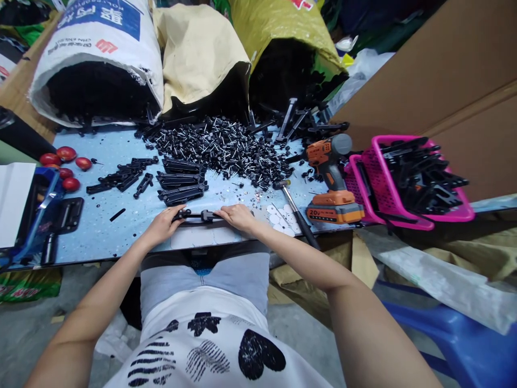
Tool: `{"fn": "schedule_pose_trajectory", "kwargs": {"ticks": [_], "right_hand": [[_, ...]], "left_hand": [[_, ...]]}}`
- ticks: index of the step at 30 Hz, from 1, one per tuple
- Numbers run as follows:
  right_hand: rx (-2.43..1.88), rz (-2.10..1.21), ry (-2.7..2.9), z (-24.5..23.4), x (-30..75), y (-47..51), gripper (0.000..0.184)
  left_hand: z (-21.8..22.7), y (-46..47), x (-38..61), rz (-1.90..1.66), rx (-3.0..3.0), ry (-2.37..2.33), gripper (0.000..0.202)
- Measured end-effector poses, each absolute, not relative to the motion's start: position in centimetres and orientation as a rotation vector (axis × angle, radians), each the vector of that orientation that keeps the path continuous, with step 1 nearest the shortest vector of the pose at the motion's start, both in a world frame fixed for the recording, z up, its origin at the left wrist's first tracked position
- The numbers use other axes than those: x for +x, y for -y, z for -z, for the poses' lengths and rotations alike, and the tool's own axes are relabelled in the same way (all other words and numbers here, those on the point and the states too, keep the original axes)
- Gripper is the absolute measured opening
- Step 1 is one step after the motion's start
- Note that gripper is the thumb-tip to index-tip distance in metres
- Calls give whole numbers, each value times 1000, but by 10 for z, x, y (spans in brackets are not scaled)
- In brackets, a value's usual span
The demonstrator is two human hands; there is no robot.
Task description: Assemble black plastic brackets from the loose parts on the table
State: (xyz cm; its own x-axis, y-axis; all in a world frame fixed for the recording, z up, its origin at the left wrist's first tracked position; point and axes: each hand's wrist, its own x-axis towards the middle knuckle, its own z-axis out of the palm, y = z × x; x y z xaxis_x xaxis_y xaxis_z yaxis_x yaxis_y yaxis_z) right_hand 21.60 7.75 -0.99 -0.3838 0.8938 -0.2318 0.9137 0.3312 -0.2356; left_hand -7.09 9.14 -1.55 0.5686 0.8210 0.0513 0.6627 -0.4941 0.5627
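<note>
Between my two hands, at the table's front edge, lies a long black plastic part point(207, 216) with a thin rod along its middle. My left hand point(163, 225) has its fingers closed on the left end. The right end is pinched by my right hand point(237, 217). Just beyond them, black plastic bars point(181, 180) lie in a neat stack. A group of shorter black pieces point(125, 175) is left of the stack. Behind spreads a large heap of small black pieces with metal pins point(226, 145).
An orange cordless drill point(329, 172) and a hammer point(297, 210) are on the right. Pink baskets point(428, 220) with black parts stand beyond. Open sacks point(202, 48) line the back. Several red fruits point(67, 154) sit left, near a blue bin point(44, 210).
</note>
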Motion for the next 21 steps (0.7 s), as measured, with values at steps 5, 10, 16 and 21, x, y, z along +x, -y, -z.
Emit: {"fn": "schedule_pose_trajectory", "kwargs": {"ticks": [5,10,16,21], "right_hand": [[1699,549,-2489,8,211,-75,63],[1733,502,-2598,-5,222,-73,56],[2555,-61,-2286,-18,303,-58,49],[2648,-95,-1614,-2,343,-31,41]], "left_hand": [[11,-89,-68,-445,2363,-1188,46],[-1,-65,-61,-1004,2461,-1406,54],[0,-19,-4,-924,2715,-1093,50],[14,-8,73,-489,2795,-937,69]]}}
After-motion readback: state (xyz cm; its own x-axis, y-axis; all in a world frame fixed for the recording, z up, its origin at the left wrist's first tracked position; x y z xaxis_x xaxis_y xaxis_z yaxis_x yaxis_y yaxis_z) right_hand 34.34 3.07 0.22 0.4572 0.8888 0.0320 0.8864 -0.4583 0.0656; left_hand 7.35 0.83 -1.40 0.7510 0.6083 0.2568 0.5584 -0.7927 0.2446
